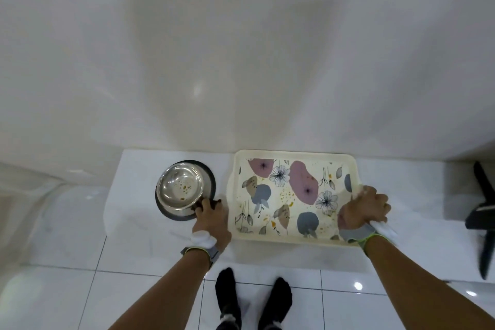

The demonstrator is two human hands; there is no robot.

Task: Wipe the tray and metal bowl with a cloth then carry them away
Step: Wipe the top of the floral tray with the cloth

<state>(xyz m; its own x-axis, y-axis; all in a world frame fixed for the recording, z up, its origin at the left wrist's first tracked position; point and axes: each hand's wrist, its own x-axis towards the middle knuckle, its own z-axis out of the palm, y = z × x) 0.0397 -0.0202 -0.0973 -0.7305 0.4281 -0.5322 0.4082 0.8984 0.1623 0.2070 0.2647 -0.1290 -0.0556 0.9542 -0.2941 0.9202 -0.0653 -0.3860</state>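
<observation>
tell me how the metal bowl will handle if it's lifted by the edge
The metal bowl looks like rigid shiny steel, so it should stay stiff and feel fairly light. Its wide dark base ring probably resists tipping and sliding. Inside, brown spots hint at residue, so the rim by the left hand may be slick.

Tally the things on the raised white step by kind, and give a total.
Metal bowl: 1
Tray: 1
Cloth: 1
Total: 3
</observation>
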